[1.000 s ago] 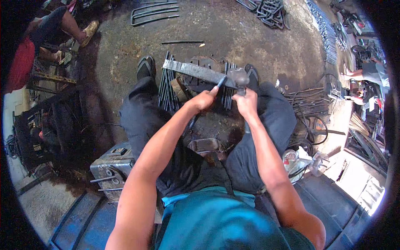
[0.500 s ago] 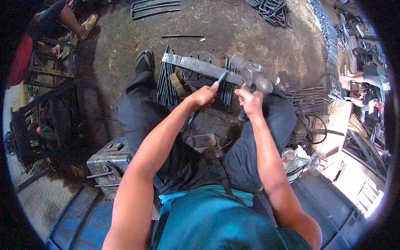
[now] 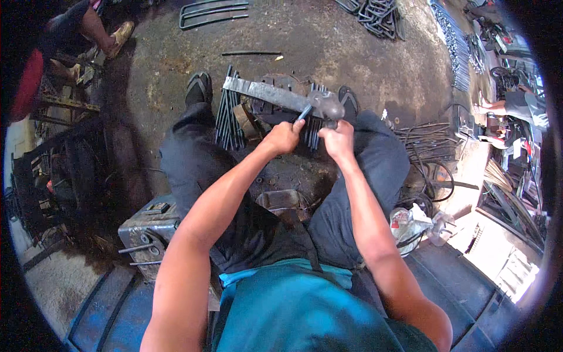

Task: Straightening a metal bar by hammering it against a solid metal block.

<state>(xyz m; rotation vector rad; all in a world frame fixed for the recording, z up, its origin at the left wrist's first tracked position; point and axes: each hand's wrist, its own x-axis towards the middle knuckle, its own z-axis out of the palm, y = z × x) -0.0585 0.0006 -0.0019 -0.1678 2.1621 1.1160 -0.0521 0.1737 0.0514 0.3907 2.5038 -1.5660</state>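
Observation:
My left hand [image 3: 283,138] is closed round a thin metal rod [image 3: 305,111], whose tip lies across a long, flat-topped steel bar [image 3: 264,92]. My right hand [image 3: 338,139] grips a hammer [image 3: 328,107]. The heavy rounded hammer head is over the right end of the steel bar, beside the rod tip; whether it touches the rod I cannot tell. Below the bar lie dark rods [image 3: 226,120] in a bunch to the left and more rods [image 3: 312,136] between my hands. Most of the hammer handle is hidden by my right hand.
Bent rod frames [image 3: 214,13] and a heap of bent rods [image 3: 378,17] lie on the far floor. At left stands a metal box [image 3: 149,229]. Cables [image 3: 437,182] and long rods [image 3: 428,138] lie at right. Another person's foot [image 3: 121,39] shows at upper left.
The hammer has come down and to the left, from the right of the rod to close beside its tip. My left hand keeps its hold on the rod, shifted slightly left.

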